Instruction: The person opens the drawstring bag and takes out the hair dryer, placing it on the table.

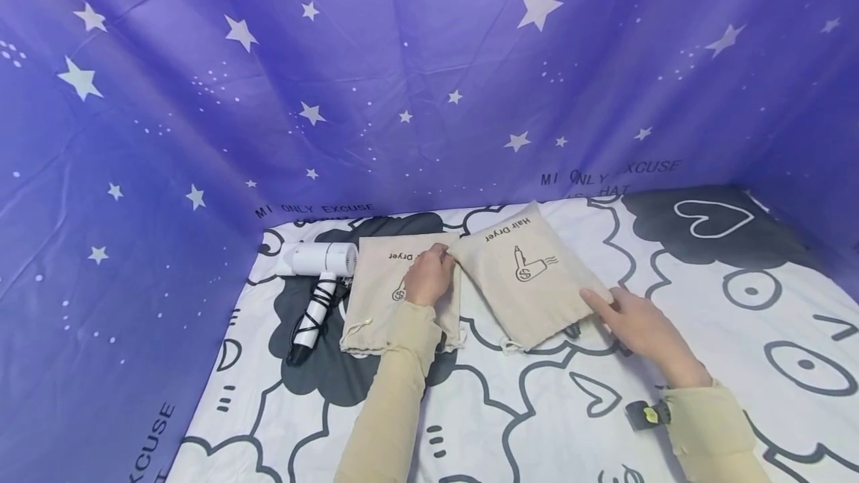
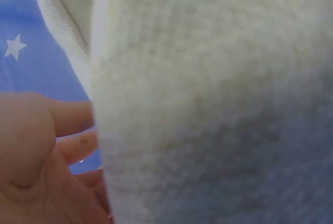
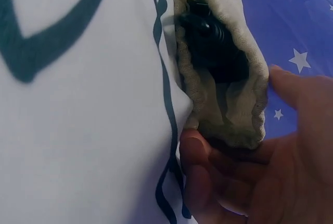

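A beige drawstring bag (image 1: 523, 274), printed with "Hair Dryer" and a dryer drawing, is held between both hands. My left hand (image 1: 429, 274) pinches its far left corner, above a second such bag (image 1: 376, 282) lying on the cloth. In the left wrist view, blurred fabric (image 2: 208, 78) hides most of the left fingers. My right hand (image 1: 640, 323) grips the near right corner at the mouth, thumb on one side and fingers on the other. Through the gaping mouth, the right wrist view shows a black ridged object (image 3: 216, 41) inside; its kind is unclear.
Left of the bags lies a white hair dryer (image 1: 324, 259) with its black cord wound around the handle. A white cloth with black cartoon prints (image 1: 483, 423) covers the surface. Purple star-patterned curtains (image 1: 416, 80) stand behind and at both sides.
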The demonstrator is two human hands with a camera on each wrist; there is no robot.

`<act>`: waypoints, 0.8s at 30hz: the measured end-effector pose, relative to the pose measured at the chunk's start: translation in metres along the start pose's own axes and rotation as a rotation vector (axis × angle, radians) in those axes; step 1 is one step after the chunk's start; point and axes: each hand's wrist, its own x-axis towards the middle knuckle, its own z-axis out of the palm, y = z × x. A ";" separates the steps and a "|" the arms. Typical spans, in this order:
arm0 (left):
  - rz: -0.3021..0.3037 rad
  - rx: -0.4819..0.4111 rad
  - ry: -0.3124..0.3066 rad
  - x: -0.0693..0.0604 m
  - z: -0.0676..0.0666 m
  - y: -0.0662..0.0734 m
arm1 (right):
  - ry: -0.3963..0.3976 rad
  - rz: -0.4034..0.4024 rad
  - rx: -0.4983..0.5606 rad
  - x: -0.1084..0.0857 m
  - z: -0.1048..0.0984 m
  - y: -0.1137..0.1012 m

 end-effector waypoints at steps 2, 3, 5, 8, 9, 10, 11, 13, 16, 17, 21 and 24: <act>-0.004 -0.008 0.008 0.001 0.000 0.000 | 0.006 -0.008 -0.002 0.000 0.000 -0.001; -0.005 -0.014 0.015 0.001 0.000 0.000 | 0.015 -0.015 -0.008 -0.001 0.000 -0.002; -0.018 -0.031 0.023 0.002 0.000 0.001 | 0.040 -0.031 -0.011 -0.001 0.000 -0.002; -0.036 -0.041 0.026 0.003 0.001 0.001 | 0.081 -0.054 -0.008 -0.001 0.002 -0.004; -0.044 -0.039 0.023 0.004 0.001 0.001 | 0.091 -0.059 -0.003 -0.001 0.002 -0.004; -0.049 -0.033 0.018 0.005 0.001 0.001 | 0.102 -0.068 0.003 -0.001 0.003 -0.005; -0.052 -0.027 0.015 0.006 0.002 0.000 | 0.113 -0.078 0.005 0.000 0.003 -0.005; -0.050 -0.023 0.013 0.009 0.001 0.000 | 0.135 -0.101 0.008 0.001 0.003 -0.007; -0.042 -0.011 0.013 0.012 0.000 0.000 | 0.152 -0.121 0.008 0.003 0.003 -0.009; -0.040 -0.014 0.010 0.013 0.000 0.000 | 0.153 -0.122 0.007 0.004 0.003 -0.010; -0.035 -0.013 -0.003 0.011 0.000 0.000 | 0.148 -0.117 0.002 0.003 0.002 -0.008; -0.020 -0.006 -0.001 0.006 0.000 -0.002 | 0.153 -0.122 -0.003 0.003 0.002 -0.005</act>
